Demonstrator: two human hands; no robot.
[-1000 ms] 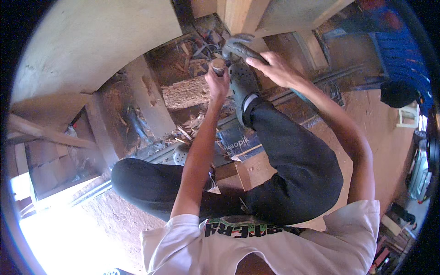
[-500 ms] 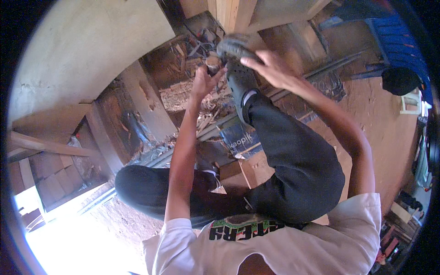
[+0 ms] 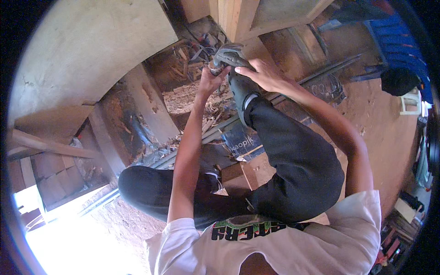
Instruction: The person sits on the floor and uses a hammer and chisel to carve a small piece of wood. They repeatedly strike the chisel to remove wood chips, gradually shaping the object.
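My right hand point(image 3: 268, 75) is closed around the narrow end of a dark grey tool with a curved, ridged head point(image 3: 229, 53). Its exact kind cannot be made out. The head rests on or just above a short, round, brown-topped piece point(image 3: 214, 68) gripped in my left hand point(image 3: 211, 82). What lies under that piece is hidden. Just right of my left hand is my foot in a grey clog with holes point(image 3: 240, 86), its toe partly covered by the tool and my right hand.
Wood shavings and scraps point(image 3: 185, 98) litter the floor around a pale board point(image 3: 151, 103). Long grey bars point(image 3: 220, 130) cross beneath my leg. A wooden post point(image 3: 228, 18) stands ahead, a large pale panel point(image 3: 91, 46) at left, and a blue chair point(image 3: 401, 50) at far right.
My right hand has brought the tool's head down and slightly left, onto or close to the piece in my left hand. The left hand has shifted slightly right and keeps its grip.
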